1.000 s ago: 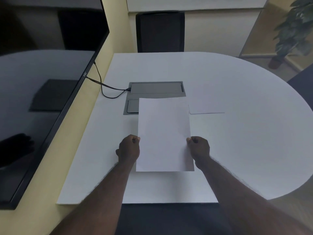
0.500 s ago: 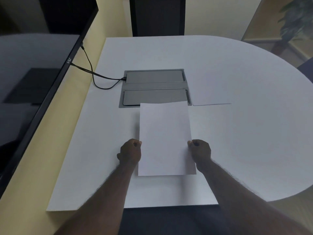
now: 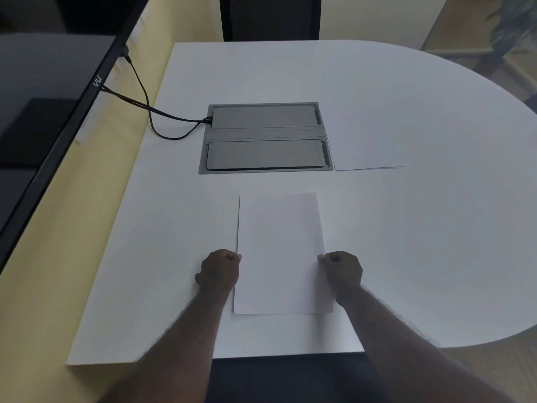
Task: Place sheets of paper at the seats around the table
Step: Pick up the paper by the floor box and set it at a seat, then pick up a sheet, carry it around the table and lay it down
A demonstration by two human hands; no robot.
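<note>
Head view, sheet of paper (image 3: 280, 254): lay near side of the cable box (image 3: 266, 138), on the table (image 3: 406, 228).
Left hand (image 3: 218, 271): fingers pinched sheet's left edge.
Right hand (image 3: 343, 270): fingers pinched right edge.

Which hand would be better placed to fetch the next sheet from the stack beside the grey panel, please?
Probably the right hand: the stack lies forward on its side of the held sheet, while the left hand would cross over it.

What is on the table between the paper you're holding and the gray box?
Nothing: the head view shows bare white table between the sheet and the gray box.
</note>
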